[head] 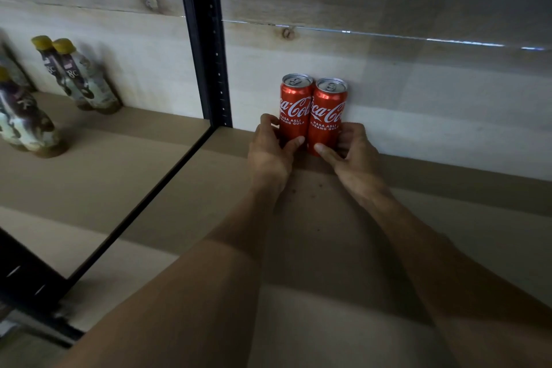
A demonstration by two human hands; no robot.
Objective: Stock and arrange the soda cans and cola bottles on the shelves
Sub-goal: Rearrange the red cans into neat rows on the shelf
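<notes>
**Two red cans held side by side at the back of the shelf**

Gripping the left can [294, 110] with the left hand [270, 149]: thumb laid across the front low down, near the base, fingers [267, 121] curled round the 9 o'clock side. Gripping the right can [327, 116] with the right hand [355, 155] in the same way: thumb pressed on the front close to the base, other fingers curled round the 3 o'clock side, tips hidden behind the can.

Both cans upright, touching each other along their sides, pull tabs on top, white lettering facing the camera. Standing on the pale shelf [328, 233], hard by the wooden back wall [388, 84] at 12 o'clock; impossible to tell whether touching it. Both hands at 6 o'clock of the cans, forearms reaching in from 6 o'clock, thumbs near each other but apart, one on either side of the seam between the cans.

At 10 o'clock of the cans, a black post [209, 54] with a row of holes; from its foot, a black rail [143, 203] running toward 7 o'clock, splitting the shelf into two bays. In the bay at 9 o'clock, well apart from the cans, yellow-capped bottles [80, 78] with patterned labels: a pair against the back wall, more nearer the front, blurred.
</notes>
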